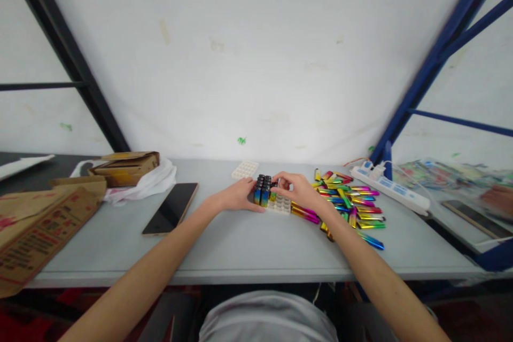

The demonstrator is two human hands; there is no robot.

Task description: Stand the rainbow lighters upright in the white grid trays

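Several metallic lighters (262, 192) with black tops stand upright, packed together in the left part of a white holed tray (282, 204). My left hand (239, 195) curves around the tray's left end, thumb at the front and fingers against the standing lighters. My right hand (295, 188) is over the tray with thumb and fingertips pinched at a lighter (273, 194) with a yellow-green body, at the right side of the group. Its top is partly hidden by the fingers. Just right of the tray, a loose pile of shiny multicoloured lighters (352, 204) lies on the grey table (248, 248).
Behind the tray lies another white holed tray (245, 169). A dark phone (171, 208), a white plastic bag (162, 181) and cardboard boxes (52, 219) are at the left. A power strip (393, 188) runs along the right. A blurred person's hand (499, 200) shows at far right.
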